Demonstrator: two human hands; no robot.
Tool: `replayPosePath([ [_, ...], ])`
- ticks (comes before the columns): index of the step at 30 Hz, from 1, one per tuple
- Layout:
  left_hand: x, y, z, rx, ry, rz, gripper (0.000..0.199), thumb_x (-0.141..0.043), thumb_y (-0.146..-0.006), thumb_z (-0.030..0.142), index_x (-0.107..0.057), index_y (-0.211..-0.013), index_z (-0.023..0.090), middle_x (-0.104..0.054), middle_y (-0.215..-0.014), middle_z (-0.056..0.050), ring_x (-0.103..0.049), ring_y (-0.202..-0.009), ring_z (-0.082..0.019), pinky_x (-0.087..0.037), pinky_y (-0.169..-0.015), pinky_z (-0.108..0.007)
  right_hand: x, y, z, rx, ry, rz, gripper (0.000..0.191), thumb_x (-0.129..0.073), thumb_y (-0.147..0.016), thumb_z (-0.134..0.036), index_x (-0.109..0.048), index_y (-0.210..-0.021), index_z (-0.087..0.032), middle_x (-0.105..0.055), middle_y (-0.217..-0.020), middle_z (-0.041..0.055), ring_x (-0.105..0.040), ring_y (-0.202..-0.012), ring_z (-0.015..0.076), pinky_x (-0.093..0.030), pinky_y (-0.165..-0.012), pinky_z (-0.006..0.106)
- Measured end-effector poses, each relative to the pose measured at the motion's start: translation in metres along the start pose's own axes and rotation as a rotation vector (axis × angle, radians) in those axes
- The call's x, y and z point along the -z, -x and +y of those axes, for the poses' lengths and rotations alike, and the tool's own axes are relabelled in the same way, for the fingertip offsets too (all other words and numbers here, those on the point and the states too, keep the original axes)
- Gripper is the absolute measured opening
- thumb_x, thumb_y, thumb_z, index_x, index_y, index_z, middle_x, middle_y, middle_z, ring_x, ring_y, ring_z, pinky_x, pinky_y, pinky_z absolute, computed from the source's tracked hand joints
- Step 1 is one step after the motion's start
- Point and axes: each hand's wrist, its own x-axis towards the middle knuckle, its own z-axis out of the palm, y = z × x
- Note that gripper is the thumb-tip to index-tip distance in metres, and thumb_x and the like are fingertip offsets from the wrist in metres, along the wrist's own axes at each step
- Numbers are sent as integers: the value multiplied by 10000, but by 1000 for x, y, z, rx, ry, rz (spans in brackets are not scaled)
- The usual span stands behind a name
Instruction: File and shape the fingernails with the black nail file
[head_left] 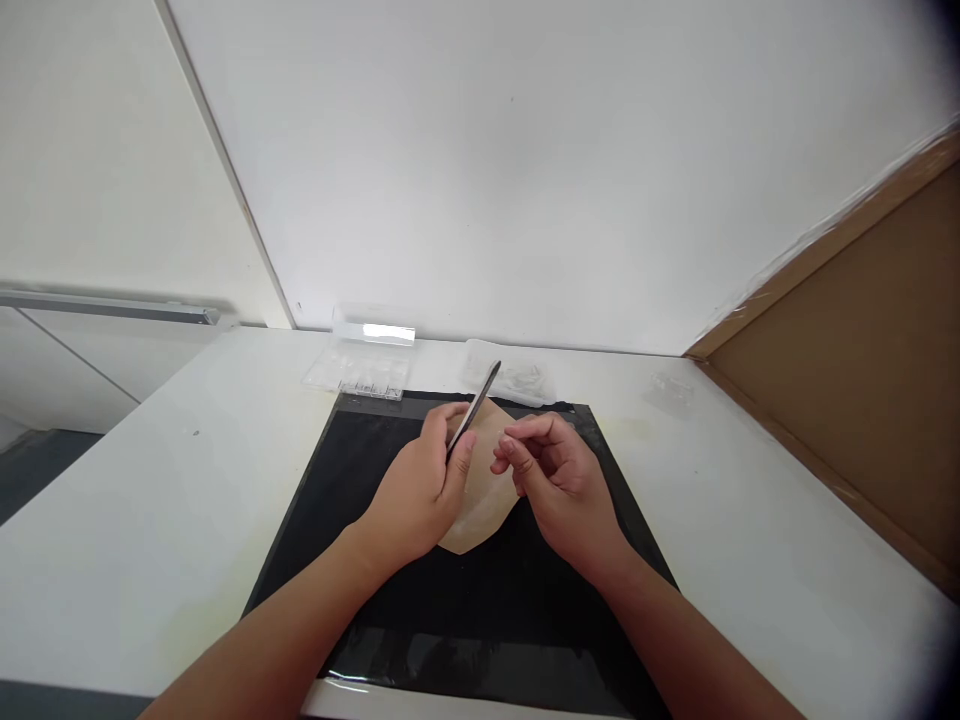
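My left hand [424, 480] is closed around a slim, dark, flat object [480, 396] seen nearly edge-on. The object slants up and to the right, with its tip above my fingers; its exact kind is not clear. My right hand [559, 475] is just to the right, with thumb and forefinger pinched together and the other fingers curled. Anything between those fingertips is too small to make out. Below both hands, a beige, translucent sheet [480, 510] with pointed corners lies on the black mat [450, 600]. My hands cover parts of the sheet.
Behind the mat, a clear compartment box [360, 365] stands with its lid raised. A clear bag [514, 378] of small pieces lies to its right. Another clear packet [670, 393] is at the right on the white table [750, 500]. A white wall and a brown-framed panel [847, 360] bound the table.
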Motion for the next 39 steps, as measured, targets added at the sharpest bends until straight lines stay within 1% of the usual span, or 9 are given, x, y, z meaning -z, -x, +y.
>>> replayPosePath([
  [2, -1, 1, -2, 50, 64, 33, 539, -390, -1086, 477, -263, -1534, 204, -665, -856, -13, -670, -727, -190, -508, -668, -315, 0, 0, -1, -27, -17, -28, 231, -701, -948, -431, -604, -978, -224, -682, -876, 26, -699, -735, 163, -488, -524, 251],
  [4, 0, 1, -4, 24, 119, 66, 592, -418, -1081, 468, -170, -1554, 211, -638, -843, 9, -650, -703, -168, -506, -682, -307, 0, 0, -2, -45, -26, -55, 230, -704, -945, -431, -610, -960, -222, -681, -866, 21, -705, -732, 163, -481, -519, 247],
  [10, 16, -4, -2, -101, 145, -141, 331, -431, -1082, 439, -522, -1352, 269, -714, -1021, -15, -673, -833, -154, -520, -781, -291, 2, 0, -7, -91, -19, -117, 248, -707, -939, -449, -619, -922, -218, -700, -808, 19, -682, -680, 155, -468, -514, 254],
  [14, 23, -8, 0, -141, 145, -130, 312, -479, -1068, 424, -645, -1294, 289, -732, -1121, -17, -672, -969, -169, -525, -877, -297, 6, -1, -9, -95, -11, -149, 257, -704, -938, -464, -635, -930, -217, -721, -784, 24, -676, -664, 158, -466, -499, 257],
  [21, 23, -11, -9, -218, 28, -87, 259, -624, -998, 437, -793, -1112, 277, -674, -769, -3, -575, -740, -149, -459, -697, -268, 8, -1, -6, -127, -54, -211, 234, -711, -938, -443, -652, -904, -218, -721, -779, 14, -671, -665, 146, -473, -522, 255],
  [23, 24, -12, -10, -209, 26, -80, 251, -633, -992, 445, -817, -1023, 278, -645, -712, 3, -549, -726, -151, -438, -684, -271, 8, -1, -5, -146, -79, -228, 233, -716, -935, -437, -652, -903, -216, -717, -794, 11, -665, -656, 138, -467, -523, 252],
  [27, 25, -12, -9, -181, 70, -78, 203, -674, -969, 431, -810, -1035, 294, -556, -647, 34, -498, -688, -138, -408, -670, -264, 9, -1, -4, -167, -85, -252, 224, -707, -945, -427, -650, -915, -212, -705, -783, 4, -656, -653, 132, -458, -525, 247],
  [34, 26, -10, -2, -185, 73, -115, 181, -653, -980, 351, -762, -918, 221, -474, -645, 47, -465, -671, -118, -375, -649, -254, 9, -2, -4, -174, -81, -282, 242, -712, -940, -431, -633, -895, -208, -705, -795, -2, -651, -645, 120, -462, -534, 245],
  [39, 28, -9, 1, -208, 97, -115, 198, -634, -993, 348, -736, -892, 211, -494, -677, 39, -475, -688, -122, -383, -650, -253, 8, -1, -8, -171, -77, -291, 251, -706, -943, -438, -625, -896, -205, -700, -804, 2, -665, -657, 124, -455, -527, 238],
])
